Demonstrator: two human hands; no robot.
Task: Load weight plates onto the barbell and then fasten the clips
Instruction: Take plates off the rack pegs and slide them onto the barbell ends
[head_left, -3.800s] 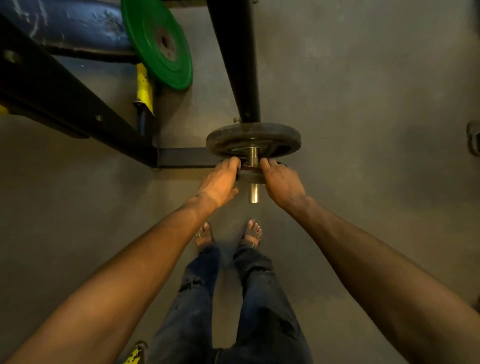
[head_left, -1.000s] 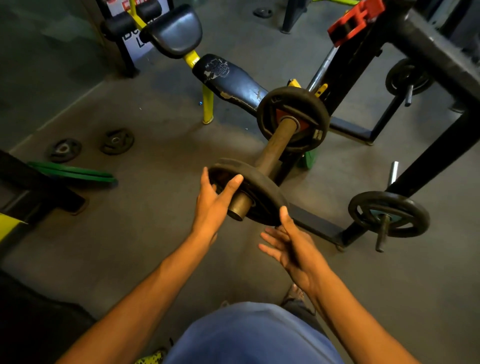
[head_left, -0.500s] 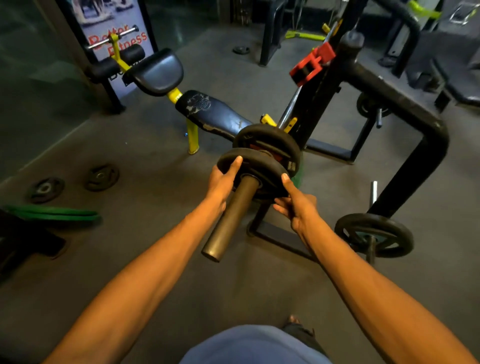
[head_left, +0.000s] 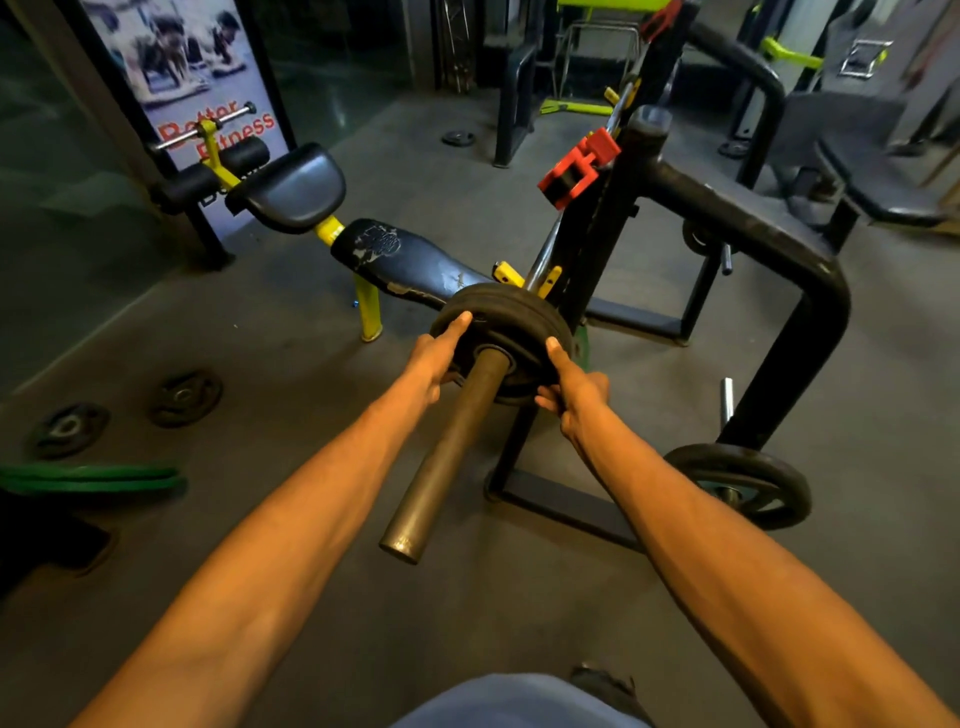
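A brown barbell sleeve (head_left: 441, 467) points toward me from the rack. Two black weight plates sit on it, pressed together; the near plate (head_left: 511, 338) is flush against the far one. My left hand (head_left: 434, 358) grips the near plate's left rim, thumb on its top edge. On the right rim my right hand (head_left: 569, 387) holds the same plate, fingers curled under it. A red clip (head_left: 576, 169) sits higher up on the rack, away from both hands.
A black rack frame (head_left: 753, 228) stands to the right with a plate (head_left: 740, 483) on a low peg. A yellow-framed bench (head_left: 405, 260) lies behind. Two small plates (head_left: 184, 397) and green plates (head_left: 88, 478) lie on the floor at left.
Both hands lifted a plate off the low peg, put it over the sleeve's end and slid it inward until it met the plate on the bar.
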